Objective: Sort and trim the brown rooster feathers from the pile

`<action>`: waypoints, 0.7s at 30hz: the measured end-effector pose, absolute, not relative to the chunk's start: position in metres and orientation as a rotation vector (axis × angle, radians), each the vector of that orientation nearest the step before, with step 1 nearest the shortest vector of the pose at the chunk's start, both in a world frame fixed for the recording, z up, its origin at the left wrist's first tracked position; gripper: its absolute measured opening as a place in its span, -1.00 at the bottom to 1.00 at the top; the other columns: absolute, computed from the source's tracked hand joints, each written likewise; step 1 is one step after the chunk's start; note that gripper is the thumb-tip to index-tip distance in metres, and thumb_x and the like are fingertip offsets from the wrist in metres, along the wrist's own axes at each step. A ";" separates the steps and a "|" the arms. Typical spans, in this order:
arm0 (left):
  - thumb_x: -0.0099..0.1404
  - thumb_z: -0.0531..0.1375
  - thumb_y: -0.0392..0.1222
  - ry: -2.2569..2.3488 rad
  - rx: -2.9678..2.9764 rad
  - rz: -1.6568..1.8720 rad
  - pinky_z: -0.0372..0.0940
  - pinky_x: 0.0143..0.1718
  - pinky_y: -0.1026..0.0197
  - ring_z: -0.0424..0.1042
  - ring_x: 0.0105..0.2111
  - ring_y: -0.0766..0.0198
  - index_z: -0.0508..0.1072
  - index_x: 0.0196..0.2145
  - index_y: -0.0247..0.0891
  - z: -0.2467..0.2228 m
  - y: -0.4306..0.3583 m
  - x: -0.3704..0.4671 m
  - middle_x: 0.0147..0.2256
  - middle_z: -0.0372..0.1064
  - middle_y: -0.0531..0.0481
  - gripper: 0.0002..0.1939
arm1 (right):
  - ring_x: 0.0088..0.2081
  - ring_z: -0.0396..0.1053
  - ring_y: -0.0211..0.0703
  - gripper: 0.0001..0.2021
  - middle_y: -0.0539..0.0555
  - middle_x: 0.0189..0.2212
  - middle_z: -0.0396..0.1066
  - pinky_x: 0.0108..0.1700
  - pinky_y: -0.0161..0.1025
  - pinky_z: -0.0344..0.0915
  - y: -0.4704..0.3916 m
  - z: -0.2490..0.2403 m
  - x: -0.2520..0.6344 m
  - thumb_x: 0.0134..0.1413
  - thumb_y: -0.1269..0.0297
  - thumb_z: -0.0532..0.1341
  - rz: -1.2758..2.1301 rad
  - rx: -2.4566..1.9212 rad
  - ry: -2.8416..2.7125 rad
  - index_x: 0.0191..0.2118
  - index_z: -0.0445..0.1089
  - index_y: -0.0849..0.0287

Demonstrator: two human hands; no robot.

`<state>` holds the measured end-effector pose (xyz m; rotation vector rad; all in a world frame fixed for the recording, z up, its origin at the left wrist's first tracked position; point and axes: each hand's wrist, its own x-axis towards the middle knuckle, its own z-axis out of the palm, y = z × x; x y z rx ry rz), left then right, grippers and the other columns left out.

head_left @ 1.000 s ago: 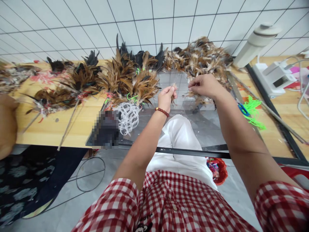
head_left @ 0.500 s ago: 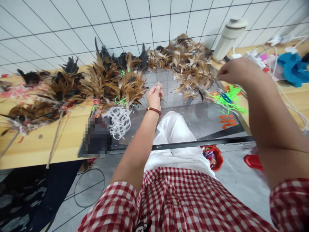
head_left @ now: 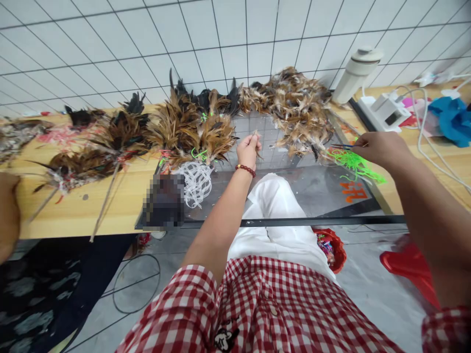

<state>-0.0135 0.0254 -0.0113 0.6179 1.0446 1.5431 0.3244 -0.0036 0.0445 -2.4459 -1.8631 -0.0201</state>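
Over the middle of the dark glass panel (head_left: 228, 196), my left hand (head_left: 247, 149) is closed in a pinch on a small tuft of brown feathers (head_left: 256, 133). To the right, my right hand (head_left: 380, 148) grips blue thread snips (head_left: 351, 145), their tip pointing left above a heap of bright green strings (head_left: 355, 164). A large pile of loose brown feathers (head_left: 301, 113) lies beyond and between both hands. Bundled feathers (head_left: 187, 122) sit left of my left hand, with a tangle of clear white strips (head_left: 195, 184) in front of them.
A white bottle (head_left: 356, 73) stands by the tiled wall, near a power strip with a charger and cables (head_left: 392, 110). Feather dusters on sticks (head_left: 106, 201) lie at left. Another person's arm (head_left: 8, 215) shows at the left edge. A red basket (head_left: 336, 250) stands below the table.
My right hand has come down to the green strings and taken up the blue snips that lay there. My left hand keeps its pinch. Another person's arm has appeared at left. The view has shifted.
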 end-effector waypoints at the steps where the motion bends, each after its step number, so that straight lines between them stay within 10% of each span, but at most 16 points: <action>1: 0.47 0.15 -0.38 1.037 0.603 1.544 0.16 -0.46 0.40 0.23 -0.65 0.52 0.46 -0.46 -0.30 -0.010 0.024 -0.014 -0.67 0.25 0.21 -0.70 | -0.27 0.47 0.03 -0.87 0.29 -0.33 0.62 -0.29 -0.03 0.18 -0.010 0.048 0.324 -0.02 0.30 0.50 -0.097 -2.390 -1.880 -0.39 0.55 0.12; 6: 0.50 0.14 -0.34 0.930 0.456 1.488 0.22 -0.44 0.40 0.27 -0.65 0.53 0.45 -0.40 -0.30 0.001 0.016 -0.012 -0.65 0.26 0.21 -0.73 | -0.02 0.57 0.29 -0.76 0.46 0.03 0.59 -0.15 0.13 0.32 -0.043 0.064 0.307 0.14 0.31 0.25 -0.424 -2.017 -1.839 -0.06 0.49 0.13; 10: 0.51 0.13 -0.33 0.862 0.445 1.450 0.27 -0.41 0.40 0.29 -0.64 0.52 0.44 -0.38 -0.30 0.011 0.009 -0.009 -0.62 0.27 0.19 -0.74 | -0.21 0.57 0.17 -0.52 0.41 -0.17 0.61 -0.09 0.14 0.46 -0.039 0.056 0.257 0.32 0.14 0.06 -0.085 -1.706 -1.791 0.24 0.24 0.31; 13: 0.51 0.11 -0.34 0.813 0.448 1.361 0.30 -0.40 0.37 0.25 -0.66 0.51 0.42 -0.42 -0.31 0.014 0.006 -0.009 -0.63 0.24 0.18 -0.70 | 0.15 0.46 0.29 -0.45 0.47 0.18 0.45 0.16 0.25 0.40 -0.015 0.037 0.211 0.37 -0.03 -0.01 -0.048 -1.455 -2.052 0.25 0.28 0.28; 21: 0.56 0.02 -0.34 0.796 0.344 1.331 0.29 -0.43 0.37 0.17 -0.69 0.52 0.32 -0.46 -0.28 0.013 0.009 -0.016 -0.68 0.13 0.22 -0.63 | -0.09 0.43 0.24 -0.46 0.35 -0.11 0.48 -0.08 0.08 0.35 0.023 0.001 0.156 0.43 0.03 -0.09 -0.161 -1.317 -2.292 0.22 0.39 0.25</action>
